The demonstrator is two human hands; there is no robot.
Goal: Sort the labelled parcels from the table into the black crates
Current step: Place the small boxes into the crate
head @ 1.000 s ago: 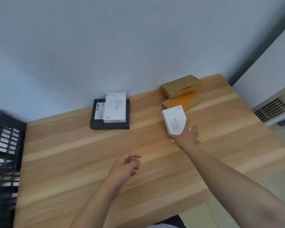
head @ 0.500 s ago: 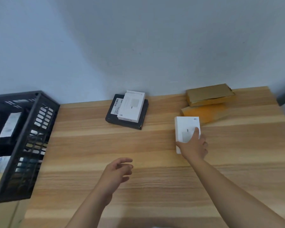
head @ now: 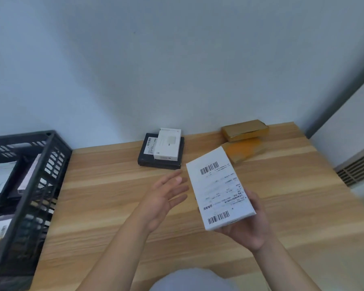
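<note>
White parcel [head: 220, 189] up off the tabletop [head: 114, 198], label side showing, barcodes clear but small print unreadable. Cradled from below in the right hand [head: 247, 227], thumb curled over its right edge. Left hand [head: 163, 201] just beside, fingers straight, gripping nothing. Black crate [head: 38, 185] past the left edge, cut off, contents blurred.

A slatted vent [head: 357, 170] sits beside the grey wall [head: 177, 59].
</note>
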